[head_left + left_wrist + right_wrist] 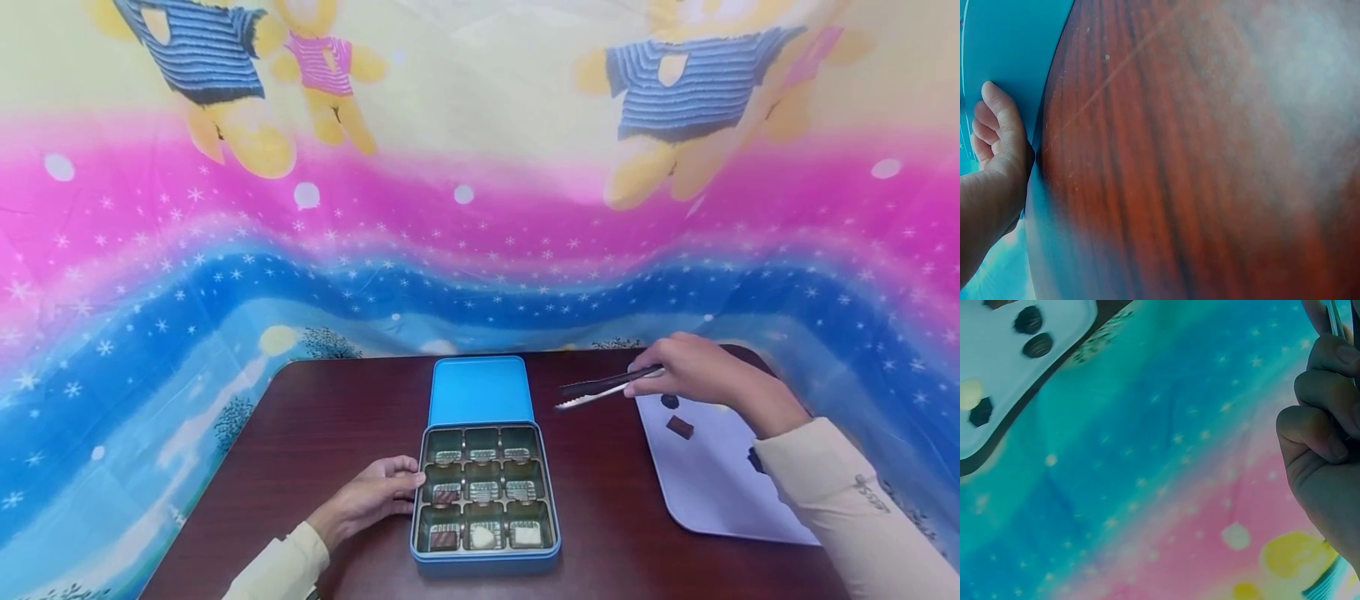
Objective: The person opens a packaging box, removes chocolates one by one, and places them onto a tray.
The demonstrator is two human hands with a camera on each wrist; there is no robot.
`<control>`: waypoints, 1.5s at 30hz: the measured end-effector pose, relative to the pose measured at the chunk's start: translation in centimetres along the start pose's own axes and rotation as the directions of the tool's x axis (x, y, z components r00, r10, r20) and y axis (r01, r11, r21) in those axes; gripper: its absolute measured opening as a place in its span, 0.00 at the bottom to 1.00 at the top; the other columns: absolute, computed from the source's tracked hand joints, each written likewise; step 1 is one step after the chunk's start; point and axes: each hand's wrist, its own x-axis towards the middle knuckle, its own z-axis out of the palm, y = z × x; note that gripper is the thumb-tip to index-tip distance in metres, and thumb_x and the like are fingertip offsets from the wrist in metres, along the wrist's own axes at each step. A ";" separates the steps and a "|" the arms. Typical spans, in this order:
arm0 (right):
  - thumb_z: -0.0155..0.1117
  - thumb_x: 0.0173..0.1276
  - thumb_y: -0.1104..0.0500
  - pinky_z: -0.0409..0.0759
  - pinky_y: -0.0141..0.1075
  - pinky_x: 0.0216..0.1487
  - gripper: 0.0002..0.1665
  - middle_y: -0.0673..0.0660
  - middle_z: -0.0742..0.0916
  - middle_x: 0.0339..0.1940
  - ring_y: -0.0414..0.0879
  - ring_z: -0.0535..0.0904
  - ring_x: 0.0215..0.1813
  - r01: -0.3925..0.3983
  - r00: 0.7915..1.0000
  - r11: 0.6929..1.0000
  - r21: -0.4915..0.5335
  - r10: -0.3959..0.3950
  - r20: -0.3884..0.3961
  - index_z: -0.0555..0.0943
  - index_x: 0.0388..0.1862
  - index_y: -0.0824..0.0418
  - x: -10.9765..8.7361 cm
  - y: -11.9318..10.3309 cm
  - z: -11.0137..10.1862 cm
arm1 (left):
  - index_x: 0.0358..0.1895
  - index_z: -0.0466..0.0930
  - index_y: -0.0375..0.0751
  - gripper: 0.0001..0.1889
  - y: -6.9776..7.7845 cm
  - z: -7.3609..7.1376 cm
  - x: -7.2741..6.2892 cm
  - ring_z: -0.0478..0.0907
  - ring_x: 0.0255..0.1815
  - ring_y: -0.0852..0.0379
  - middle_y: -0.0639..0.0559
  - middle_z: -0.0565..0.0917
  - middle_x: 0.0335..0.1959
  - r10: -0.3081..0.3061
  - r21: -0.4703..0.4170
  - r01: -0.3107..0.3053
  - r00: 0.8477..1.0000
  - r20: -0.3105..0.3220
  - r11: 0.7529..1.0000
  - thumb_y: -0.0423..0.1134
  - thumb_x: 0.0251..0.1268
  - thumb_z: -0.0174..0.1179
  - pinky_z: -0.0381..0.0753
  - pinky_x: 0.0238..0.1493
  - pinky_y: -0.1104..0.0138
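A blue tin with a divided gold insert stands on the table, its lid side lying toward the back. Two brown chocolates, one striped and one at the front left, sit in the left column. A white heart-shaped chocolate and a white square one fill the other front compartments. My left hand rests against the tin's left side, thumb at the rim. In my right hand I grip tongs, their tips apart with nothing between them, right of the lid.
A white tray lies on the right of the brown table. On it are a dark round chocolate, a brown square one and several others, partly behind my right arm. A patterned cloth hangs behind the table.
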 end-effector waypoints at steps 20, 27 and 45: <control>0.69 0.60 0.34 0.75 0.35 0.35 0.22 0.38 0.88 0.31 0.33 0.76 0.31 0.174 0.983 0.984 0.028 -0.176 0.044 0.90 0.40 0.49 4.6 -6.8 2.5 | 0.44 0.68 0.38 0.07 -0.1 -0.1 0.1 0.81 0.39 0.56 0.50 0.82 0.37 0.010 -0.008 -0.010 1.000 0.013 1.000 0.33 0.70 0.57 0.82 0.43 0.61; 0.70 0.61 0.37 0.77 0.33 0.35 0.16 0.35 0.87 0.29 0.30 0.76 0.29 0.232 0.970 0.972 0.034 -0.234 0.058 0.90 0.38 0.46 5.9 -8.3 3.6 | 0.44 0.68 0.38 0.08 0.0 0.0 0.0 0.80 0.38 0.56 0.50 0.82 0.37 0.006 -0.011 -0.006 1.000 0.008 1.000 0.33 0.70 0.57 0.82 0.43 0.61; 0.69 0.61 0.36 0.74 0.32 0.32 0.19 0.38 0.87 0.30 0.31 0.75 0.28 0.344 0.933 0.939 -0.028 -0.338 0.121 0.90 0.38 0.47 8.1 -11.8 6.7 | 0.44 0.67 0.38 0.09 0.0 0.0 0.0 0.80 0.37 0.56 0.51 0.81 0.37 0.006 -0.015 -0.006 1.000 0.007 1.000 0.33 0.69 0.58 0.82 0.43 0.62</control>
